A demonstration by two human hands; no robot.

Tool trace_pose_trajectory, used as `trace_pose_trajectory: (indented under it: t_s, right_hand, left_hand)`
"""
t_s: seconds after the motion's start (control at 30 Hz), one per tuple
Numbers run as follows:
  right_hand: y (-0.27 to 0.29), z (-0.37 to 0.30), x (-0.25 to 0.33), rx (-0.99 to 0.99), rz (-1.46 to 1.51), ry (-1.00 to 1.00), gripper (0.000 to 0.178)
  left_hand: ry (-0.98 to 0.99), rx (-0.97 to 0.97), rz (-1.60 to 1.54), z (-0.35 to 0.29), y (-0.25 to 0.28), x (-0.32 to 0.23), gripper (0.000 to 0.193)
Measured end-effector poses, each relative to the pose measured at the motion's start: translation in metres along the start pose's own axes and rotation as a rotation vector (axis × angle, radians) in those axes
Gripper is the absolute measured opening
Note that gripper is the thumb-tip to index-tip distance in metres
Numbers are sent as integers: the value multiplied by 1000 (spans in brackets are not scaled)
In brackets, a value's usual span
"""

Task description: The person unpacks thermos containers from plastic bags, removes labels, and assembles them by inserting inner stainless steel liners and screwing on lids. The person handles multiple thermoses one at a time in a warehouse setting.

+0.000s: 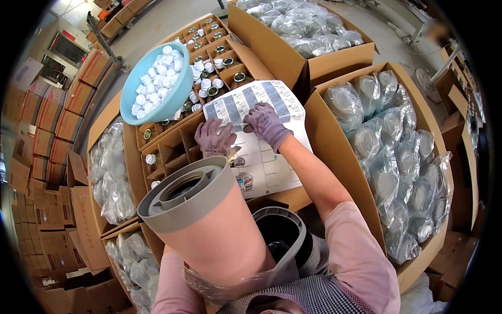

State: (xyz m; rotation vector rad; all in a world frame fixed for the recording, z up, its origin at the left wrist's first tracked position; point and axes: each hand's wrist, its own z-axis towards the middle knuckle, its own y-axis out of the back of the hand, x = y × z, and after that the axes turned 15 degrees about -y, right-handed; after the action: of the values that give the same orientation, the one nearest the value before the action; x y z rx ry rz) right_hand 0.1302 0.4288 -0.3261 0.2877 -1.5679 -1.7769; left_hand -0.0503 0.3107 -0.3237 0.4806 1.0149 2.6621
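A large sheet of printed labels (272,180) lies across the divided carton in front of me. Bare backing shows on its near half, with a few round labels left at the lower left. My right hand (267,125), in a grey-purple glove, is closed with its fingertips pinched at the sheet's printed part. On the sheet's left edge rests my left hand (214,138), gloved alike, its fingers apart. A pink cylinder with a grey rim (219,209) stands tilted against me in clear plastic, hiding my left forearm. Beside it is a dark container with a grey rim (298,230).
A light-blue basin (125,99) of white caps sits on the divided carton (183,133), which holds several capped bottles. Cartons of plastic-wrapped items stand at the right (381,235), far right (340,65) and left (94,141). Stacked boxes (68,125) line the left side.
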Motion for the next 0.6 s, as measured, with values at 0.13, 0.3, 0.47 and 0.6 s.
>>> trace_pose_trajectory:
  t_s: [0.13, 0.3, 0.47, 0.6]
  right_hand:
    - [2, 1, -8, 109, -79, -17, 22]
    - [2, 1, -14, 223, -124, -1, 25]
    - [7, -1, -12, 238, -74, -78, 24]
    - [7, -1, -13, 260, -29, -65, 21]
  left_hand:
    - [106, -3, -162, -2, -25, -7, 40]
    - [118, -9, -266, -4, -38, -4, 36]
    - [65, 33, -265, -8, -28, -10, 32]
    - [51, 16, -290, -13, -27, -11, 38]
